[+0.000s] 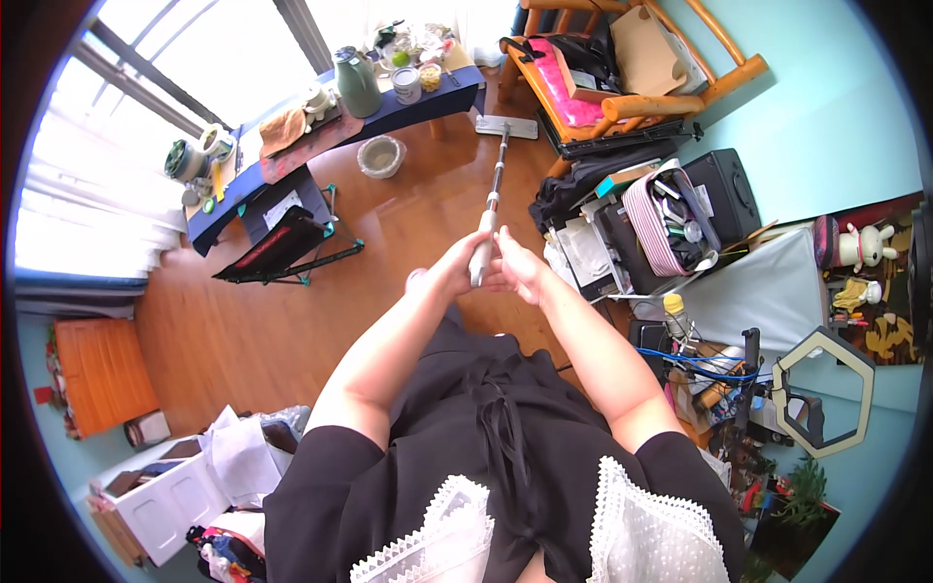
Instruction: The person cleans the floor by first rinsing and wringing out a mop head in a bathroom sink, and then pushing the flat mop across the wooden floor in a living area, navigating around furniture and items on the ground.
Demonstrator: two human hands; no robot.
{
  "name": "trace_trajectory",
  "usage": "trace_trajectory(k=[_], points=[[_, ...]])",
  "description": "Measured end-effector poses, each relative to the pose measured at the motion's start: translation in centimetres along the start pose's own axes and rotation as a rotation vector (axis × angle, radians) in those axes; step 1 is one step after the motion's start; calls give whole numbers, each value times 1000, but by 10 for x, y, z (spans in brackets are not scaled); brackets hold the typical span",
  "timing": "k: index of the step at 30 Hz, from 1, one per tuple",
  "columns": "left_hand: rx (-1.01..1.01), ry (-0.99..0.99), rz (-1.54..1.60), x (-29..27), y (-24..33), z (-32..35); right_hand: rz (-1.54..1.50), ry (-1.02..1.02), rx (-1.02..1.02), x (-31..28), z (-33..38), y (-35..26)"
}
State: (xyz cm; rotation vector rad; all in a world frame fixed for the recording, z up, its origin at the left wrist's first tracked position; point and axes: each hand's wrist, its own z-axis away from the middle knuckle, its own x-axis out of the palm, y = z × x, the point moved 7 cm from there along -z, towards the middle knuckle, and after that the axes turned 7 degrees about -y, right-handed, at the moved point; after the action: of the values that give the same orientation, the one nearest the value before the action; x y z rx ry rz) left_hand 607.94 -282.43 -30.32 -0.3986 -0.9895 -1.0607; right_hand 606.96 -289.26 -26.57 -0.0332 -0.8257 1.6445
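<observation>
A flat mop (499,175) with a long grey pole reaches away from me. Its wide pale head (507,126) lies flat on the wooden floor, between the table and the wooden chair. My left hand (461,264) is closed on the light grip at the pole's near end, the thumb lying along it. From the other side, my right hand (520,268) holds the same grip loosely, palm partly showing and fingers bent towards the pole. Parts of the fingers of both hands are hidden behind the grip.
A small waste bin (380,156) stands by the cloth-covered table (418,115), with a folding chair (277,241) to its left. On the right are a wooden chair (632,107) piled with things, a striped bag (653,233) and a hexagonal ring light (826,389).
</observation>
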Motion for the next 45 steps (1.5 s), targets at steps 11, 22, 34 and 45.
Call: trace_trajectory(k=[11, 22, 34, 45], points=[[235, 190, -108, -50, 56, 124, 1321, 520, -566, 44, -78, -50], [-43, 288, -737, -112, 152, 297, 1512, 470, -622, 193, -202, -34], [-121, 307, -954, -113, 164, 205, 1497, 569, -438, 116, -216, -55], [-116, 400, -1094, -61, 160, 90, 1501, 511, -431, -5, -209, -98]])
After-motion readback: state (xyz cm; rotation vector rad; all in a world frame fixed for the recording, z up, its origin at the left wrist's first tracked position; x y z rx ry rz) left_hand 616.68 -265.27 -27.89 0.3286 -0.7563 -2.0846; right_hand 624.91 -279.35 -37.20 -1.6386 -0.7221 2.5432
